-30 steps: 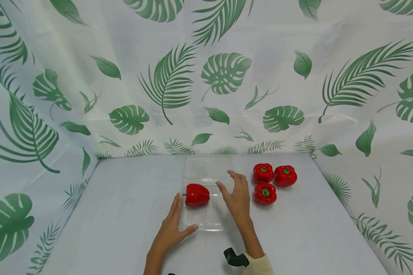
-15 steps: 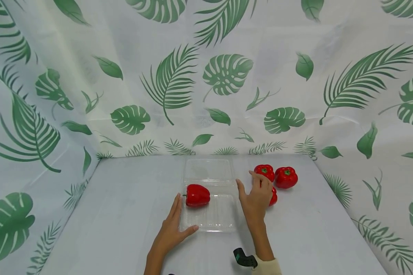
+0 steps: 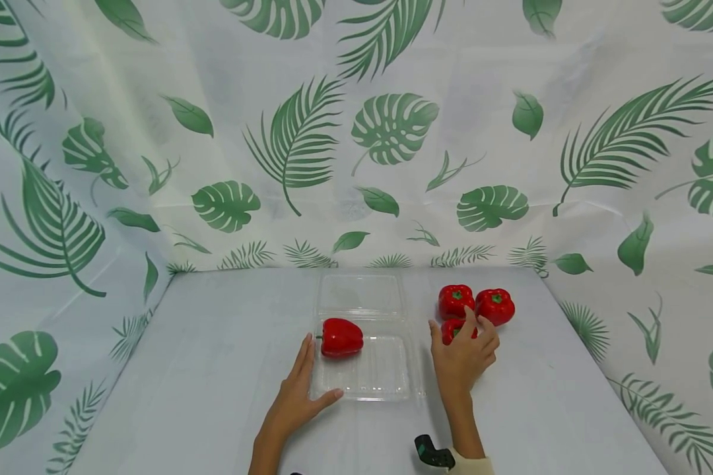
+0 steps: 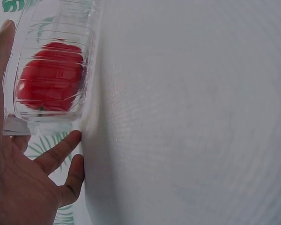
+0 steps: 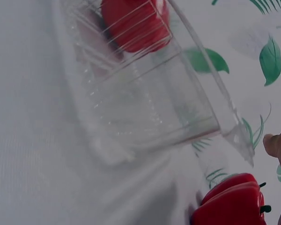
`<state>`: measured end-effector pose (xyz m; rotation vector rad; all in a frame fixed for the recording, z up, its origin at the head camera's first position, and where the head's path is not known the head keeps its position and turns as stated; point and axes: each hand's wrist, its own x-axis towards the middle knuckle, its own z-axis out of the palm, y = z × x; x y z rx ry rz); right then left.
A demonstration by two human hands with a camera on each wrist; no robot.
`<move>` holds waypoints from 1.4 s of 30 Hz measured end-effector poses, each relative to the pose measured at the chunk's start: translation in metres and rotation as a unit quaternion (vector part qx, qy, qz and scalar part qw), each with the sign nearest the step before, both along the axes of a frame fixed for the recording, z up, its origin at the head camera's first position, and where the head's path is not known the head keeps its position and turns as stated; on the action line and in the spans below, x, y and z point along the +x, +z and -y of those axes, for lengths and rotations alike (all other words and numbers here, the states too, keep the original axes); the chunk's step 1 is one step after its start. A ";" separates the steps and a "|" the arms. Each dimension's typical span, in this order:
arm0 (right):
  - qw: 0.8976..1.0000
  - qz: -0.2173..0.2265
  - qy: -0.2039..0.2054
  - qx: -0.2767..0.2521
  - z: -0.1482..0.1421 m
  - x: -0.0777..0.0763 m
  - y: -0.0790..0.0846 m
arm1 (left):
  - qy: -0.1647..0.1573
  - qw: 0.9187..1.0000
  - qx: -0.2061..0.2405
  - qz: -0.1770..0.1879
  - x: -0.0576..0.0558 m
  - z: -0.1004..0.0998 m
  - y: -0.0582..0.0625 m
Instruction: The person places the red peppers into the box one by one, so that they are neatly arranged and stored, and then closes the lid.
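Note:
A clear plastic clamshell box point(image 3: 386, 369) lies opened flat, with one red bell pepper point(image 3: 341, 338) on its side in the left of its base. My left hand point(image 3: 294, 399) rests at the box's near left corner, fingers straight along the side and thumb at the front edge. Over the nearest of three red bell peppers point(image 3: 451, 331) to the right of the box is my right hand point(image 3: 462, 359), thumb and fingers spread about it. In the right wrist view a fingertip point(image 5: 277, 146) stands apart from a pepper point(image 5: 232, 202); the other fingers are mostly out of frame.
Two more red bell peppers, one on the left point(image 3: 455, 298) and one on the right point(image 3: 496, 306), stand just behind the nearest one. The box's lid point(image 3: 359, 291) extends toward the leaf-printed back curtain point(image 3: 327, 227). White covering spreads over the table point(image 3: 226, 356).
My right hand has moved right, from above the box to the nearest loose pepper. My left hand and the pepper in the box have stayed in place.

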<state>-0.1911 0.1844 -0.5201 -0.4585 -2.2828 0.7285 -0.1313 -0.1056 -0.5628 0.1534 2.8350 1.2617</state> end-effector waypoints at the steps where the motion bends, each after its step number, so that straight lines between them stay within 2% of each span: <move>1: 1.000 0.006 -0.003 -0.003 -0.002 0.000 -0.002 | 0.000 1.000 -0.001 0.001 0.000 0.000 0.000; 9: 0.998 0.057 -0.008 -0.018 -0.009 0.002 -0.017 | 0.000 1.000 0.001 -0.002 -0.001 0.000 0.000; 20: 0.992 0.109 -0.006 -0.063 -0.011 0.004 -0.025 | -0.001 1.000 -0.003 -0.007 0.001 0.000 -0.002; 30: 0.986 0.110 0.014 -0.128 -0.014 0.006 -0.033 | -0.002 1.000 0.004 -0.006 0.001 -0.001 -0.002; 42: 0.980 0.134 0.020 -0.145 -0.015 0.003 -0.034 | -0.005 1.000 0.002 0.001 0.000 0.000 0.001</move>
